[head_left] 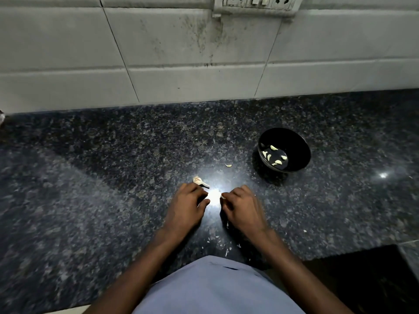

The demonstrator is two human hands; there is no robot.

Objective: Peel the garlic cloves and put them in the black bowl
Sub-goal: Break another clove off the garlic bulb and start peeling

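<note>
1. Nearest the camera, a pale blue shirt (215, 288) fills the bottom middle of the view, with both bare forearms reaching forward from either side of it.
2. Just beyond the shirt, small white flakes of garlic skin (226, 251) lie scattered on the dark speckled granite worktop (102, 200).
3. The left hand (186, 205) rests low over the worktop with its fingers curled; whether it pinches anything cannot be told, since a bright glare sits right at its fingertips.
4. The right hand (243, 208) is just beside it, the 2 hands apart across the glare. Its fingers are curled and its fingertips pinch a small pale piece (223, 196), either a garlic clove or a scrap of skin; the blur hides which.
5. Touching the far side of the left hand's knuckles lies a remnant of the garlic bulb (199, 180), papery and whitish, flat on the worktop.
6. Farther on, between the hands and the bowl, 1 small pale scrap (228, 165) lies alone.
7. The black bowl (294, 141) stands upright to the far right of the hands, well apart from them. Inside it lie about 6 peeled garlic cloves (274, 148), spread over the bottom.
8. Behind the worktop rises a wall of grey-white tiles (181, 53), smudged dark near the middle.
9. At the top edge, a socket and switch plate (258, 3) is fixed to the wall.
</note>
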